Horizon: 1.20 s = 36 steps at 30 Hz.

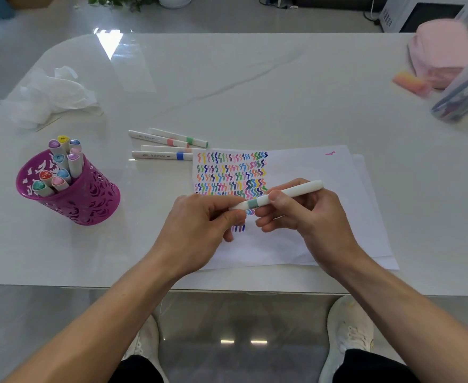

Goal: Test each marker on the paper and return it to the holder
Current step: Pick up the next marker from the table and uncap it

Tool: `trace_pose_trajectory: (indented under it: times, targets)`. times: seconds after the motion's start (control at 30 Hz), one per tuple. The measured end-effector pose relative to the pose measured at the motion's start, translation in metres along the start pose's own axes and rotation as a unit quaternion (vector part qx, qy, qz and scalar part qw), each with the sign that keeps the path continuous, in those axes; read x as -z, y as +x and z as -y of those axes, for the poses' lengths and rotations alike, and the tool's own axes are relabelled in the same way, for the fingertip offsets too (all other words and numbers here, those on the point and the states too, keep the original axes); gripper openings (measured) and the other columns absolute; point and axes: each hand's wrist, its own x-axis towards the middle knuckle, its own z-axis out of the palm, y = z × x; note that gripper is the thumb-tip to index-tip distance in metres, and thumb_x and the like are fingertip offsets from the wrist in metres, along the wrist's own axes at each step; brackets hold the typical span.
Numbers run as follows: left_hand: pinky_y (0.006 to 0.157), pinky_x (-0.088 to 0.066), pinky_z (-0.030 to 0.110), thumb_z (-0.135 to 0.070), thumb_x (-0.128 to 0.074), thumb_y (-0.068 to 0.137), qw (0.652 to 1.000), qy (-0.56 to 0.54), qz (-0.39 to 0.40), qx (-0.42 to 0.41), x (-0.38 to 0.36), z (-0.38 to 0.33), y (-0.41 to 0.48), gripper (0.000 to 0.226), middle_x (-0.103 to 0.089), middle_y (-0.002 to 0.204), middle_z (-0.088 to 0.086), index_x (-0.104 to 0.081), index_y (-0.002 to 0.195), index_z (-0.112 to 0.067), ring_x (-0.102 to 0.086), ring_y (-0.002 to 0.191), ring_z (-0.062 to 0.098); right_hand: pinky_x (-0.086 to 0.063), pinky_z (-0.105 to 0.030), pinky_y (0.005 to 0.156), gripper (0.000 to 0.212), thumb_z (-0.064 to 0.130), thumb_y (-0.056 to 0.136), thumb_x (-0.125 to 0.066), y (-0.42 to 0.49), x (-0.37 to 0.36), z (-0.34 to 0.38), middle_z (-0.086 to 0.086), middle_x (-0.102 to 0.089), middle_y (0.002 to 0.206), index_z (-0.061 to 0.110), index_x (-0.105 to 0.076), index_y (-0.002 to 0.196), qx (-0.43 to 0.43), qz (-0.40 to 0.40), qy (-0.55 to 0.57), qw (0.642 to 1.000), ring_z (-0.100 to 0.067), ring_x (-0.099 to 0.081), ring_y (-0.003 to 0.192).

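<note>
Both hands hold one white marker with a teal band (279,195) above the paper (304,205). My right hand (307,217) grips the barrel; my left hand (199,225) pinches the cap end. The cap sits on the marker. The paper carries rows of coloured squiggles in its upper left part. Several white markers (166,146) lie on the table just left of the paper's top edge. A purple cut-out holder (72,194) at the left stands upright with several markers in it, caps up.
A crumpled white plastic glove or bag (50,95) lies at the back left. A pink object (442,51) and a clear case of pens (465,92) sit at the far right. The table's front edge (89,286) runs just below my wrists.
</note>
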Motion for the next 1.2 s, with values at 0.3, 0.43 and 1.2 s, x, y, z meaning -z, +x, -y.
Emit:
trace_pose_trajectory:
  times: [0.3, 0.43, 1.2]
  targets:
    - [0.064, -0.058, 0.029, -0.016, -0.071, 0.091, 0.999, -0.016, -0.022, -0.019, 0.0, -0.003, -0.004, 0.032, -0.071, 0.067, -0.003, -0.07, 0.084, -0.047, -0.065, 0.056, 0.011, -0.063, -0.042, 0.071, 0.021, 0.011, 0.097, -0.064, -0.001, 0.0, 0.002, -0.026, -0.076, 0.09, -0.009, -0.066, 0.102, -0.015, 0.022, 0.023, 0.999, -0.043, -0.076, 0.083]
    - [0.064, -0.057, 0.025, -0.017, -0.071, 0.091, 1.0, -0.007, -0.019, -0.02, 0.0, -0.003, -0.004, 0.032, -0.07, 0.065, -0.005, -0.069, 0.085, -0.048, -0.064, 0.055, 0.009, -0.064, -0.041, 0.072, 0.021, 0.011, 0.097, -0.064, -0.001, 0.0, 0.0, -0.025, -0.077, 0.09, -0.009, -0.066, 0.104, -0.013, 0.026, 0.019, 0.999, -0.041, -0.077, 0.083]
    - [0.086, -0.061, 0.037, -0.012, -0.068, 0.093, 0.963, -0.167, -0.208, -0.032, 0.019, -0.018, -0.011, 0.014, -0.078, 0.093, -0.006, -0.073, 0.104, -0.018, -0.075, 0.091, 0.011, -0.041, -0.026, 0.056, 0.02, 0.034, 0.093, -0.073, 0.0, 0.005, -0.017, 0.001, -0.054, 0.054, 0.032, -0.058, 0.106, 0.064, -0.04, -0.321, 0.944, -0.014, -0.049, 0.051]
